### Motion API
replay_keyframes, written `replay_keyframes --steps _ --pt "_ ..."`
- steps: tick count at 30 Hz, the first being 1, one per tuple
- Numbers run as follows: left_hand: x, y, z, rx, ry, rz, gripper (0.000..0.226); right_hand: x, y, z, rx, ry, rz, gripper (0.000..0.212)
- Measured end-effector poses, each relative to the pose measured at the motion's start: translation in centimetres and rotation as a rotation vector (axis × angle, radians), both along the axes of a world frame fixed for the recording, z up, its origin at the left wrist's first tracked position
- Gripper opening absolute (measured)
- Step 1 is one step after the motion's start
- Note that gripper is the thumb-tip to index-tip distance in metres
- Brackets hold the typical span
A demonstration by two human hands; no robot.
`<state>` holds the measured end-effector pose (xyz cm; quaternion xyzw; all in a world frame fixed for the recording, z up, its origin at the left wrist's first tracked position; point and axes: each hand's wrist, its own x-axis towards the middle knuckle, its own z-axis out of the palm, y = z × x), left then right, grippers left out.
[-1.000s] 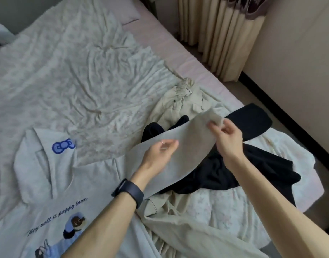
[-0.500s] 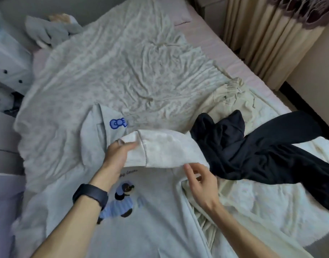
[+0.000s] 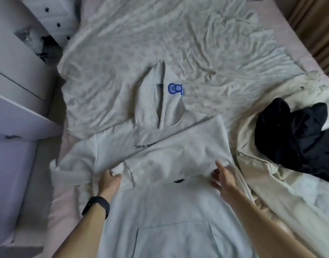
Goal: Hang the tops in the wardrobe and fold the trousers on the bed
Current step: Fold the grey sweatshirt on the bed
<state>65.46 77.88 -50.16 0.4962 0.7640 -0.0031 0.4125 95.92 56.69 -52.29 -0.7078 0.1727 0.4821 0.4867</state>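
Hoodie [image 3: 160,211] lies flat mid-bed [image 3: 178,34], sleeve [image 3: 178,155] across the chest, likely to narrow it. Your left hand [image 3: 108,180] has a narrow grip, pinching the cuff end at 9 o'clock. Your right hand [image 3: 223,178] is flat, pinning the fold at 3.

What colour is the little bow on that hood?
The bow is blue, on a pale grey hoodie; the head view shows it.

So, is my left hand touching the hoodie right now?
Touching. The head view shows the left hand gripping the grey hoodie cloth beside its folded sleeve.
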Motion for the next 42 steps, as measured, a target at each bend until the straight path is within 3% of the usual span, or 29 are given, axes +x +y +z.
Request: replay_keyframes --steps 3,6,14,19,22,24,29,33,36,39,42 --pt "0.8 -0.9 -1.2 0.038 -0.005 -0.091 0.033 0.3 -0.8 -1.1 -0.031 -0.041 -0.097 0.031" --pt "1.1 -1.6 -1.2 0.066 0.016 -0.136 0.052 0.2 -1.3 -1.9 -0.068 -0.088 -0.070 0.028" --pt "-2.5 -2.4 -1.7 0.099 0.088 0.127 0.048 -2.5 -0.6 -2.3 -0.078 -0.132 -0.025 0.005" --pt "-2.0 -3.1 -2.7 0.201 0.324 -0.158 0.071 -2.0 -0.7 -1.4 -0.063 -0.066 -0.101 0.005" --pt "2.1 -3.2 -2.6 0.393 0.306 -0.454 0.085 -1.3 -0.3 -0.9 -0.039 0.022 -0.154 0.017" --pt "6.4 -3.2 -2.1 0.431 0.185 -0.642 0.080 -0.9 -0.4 -0.7 0.005 0.103 -0.228 0.021" --pt "20.9 -2.8 -0.3 0.273 -0.041 -0.972 0.065 0.3 0.1 -1.3 0.144 0.321 -0.493 0.029" --pt "31.6 -1.8 -0.2 0.267 -0.052 -1.057 0.070 1.9 0.4 -1.9 0.206 0.407 -0.572 0.028" --pt "37.5 -0.5 -1.4 0.216 0.017 -1.054 0.067 3.2 -0.4 -3.1 0.241 0.469 -0.581 0.041" --pt "40.3 0.9 -3.2 0.105 0.114 -1.070 0.050 3.5 -1.3 -3.9 0.268 0.480 -0.569 0.037" --pt "41.6 2.0 -4.0 0.124 -0.009 -1.027 0.020 3.6 -1.7 -4.5 0.212 0.410 -0.674 0.044"
